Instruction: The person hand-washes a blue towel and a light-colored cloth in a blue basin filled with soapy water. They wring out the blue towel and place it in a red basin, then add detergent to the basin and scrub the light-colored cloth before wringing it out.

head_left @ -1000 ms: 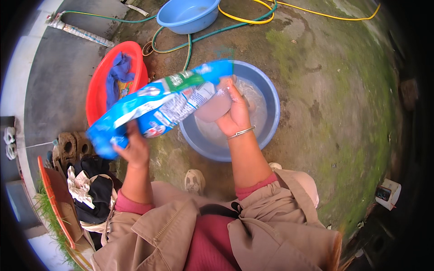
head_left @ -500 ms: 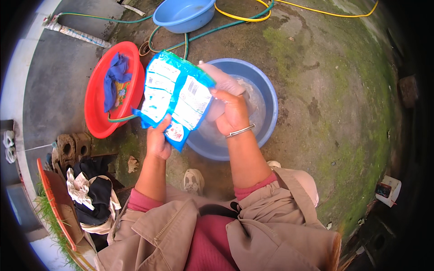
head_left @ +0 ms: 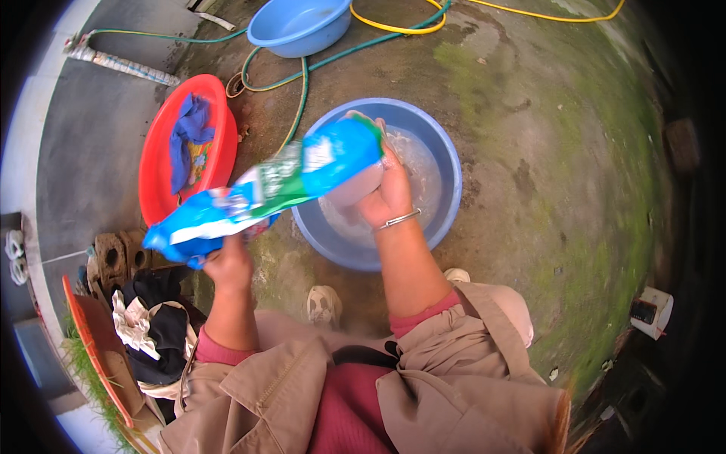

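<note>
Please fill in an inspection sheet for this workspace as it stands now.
Surface: rough ground, stained, with green patches on the right.
Job's things: blue bag, held aslant and blurred; pink item above the near basin, which holds cloudy liquid.
Clutter: red basin with blue cloth inside; far basin; clothes piled at left.
Grippers: left hand grips the bag's near end; right hand holds the pink item at its other end.
Cables: nothing seen; green hose and yellow hose on the ground.
Surroundings: blocks with holes at left, white container at right.
</note>
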A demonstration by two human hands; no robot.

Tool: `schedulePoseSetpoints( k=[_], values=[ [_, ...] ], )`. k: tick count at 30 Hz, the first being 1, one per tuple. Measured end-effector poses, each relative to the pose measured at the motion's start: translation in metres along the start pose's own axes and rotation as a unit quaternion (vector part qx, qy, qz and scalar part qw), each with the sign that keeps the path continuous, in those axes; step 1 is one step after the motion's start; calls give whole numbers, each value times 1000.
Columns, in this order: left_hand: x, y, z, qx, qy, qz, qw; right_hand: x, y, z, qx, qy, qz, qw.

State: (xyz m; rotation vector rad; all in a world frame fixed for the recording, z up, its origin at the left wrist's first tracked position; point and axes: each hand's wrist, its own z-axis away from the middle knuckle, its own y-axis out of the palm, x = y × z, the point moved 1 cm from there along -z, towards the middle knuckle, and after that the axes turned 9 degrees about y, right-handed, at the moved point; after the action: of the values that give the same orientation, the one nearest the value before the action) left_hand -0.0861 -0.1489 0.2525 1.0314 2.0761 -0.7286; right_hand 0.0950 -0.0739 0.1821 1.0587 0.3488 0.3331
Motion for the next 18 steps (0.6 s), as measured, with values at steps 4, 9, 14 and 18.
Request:
schedulePoseSetpoints(
  k=[4,9,14,18],
  values=[
    [-2,-12,-6,68,90,-107,988,0,-5,-1,-13,-3,20,1000],
    [-8,-17,-14,99,105,26,989,-3,-13,-10,-39,29,-18,999],
    [-12,-15,-11,111,61,-50,991,-4,-13,-10,3,25,7,1000],
    [-16,-16,-13,70,73,-32,994,-3,-6,-2,-49,-18,26,998]
  ],
)
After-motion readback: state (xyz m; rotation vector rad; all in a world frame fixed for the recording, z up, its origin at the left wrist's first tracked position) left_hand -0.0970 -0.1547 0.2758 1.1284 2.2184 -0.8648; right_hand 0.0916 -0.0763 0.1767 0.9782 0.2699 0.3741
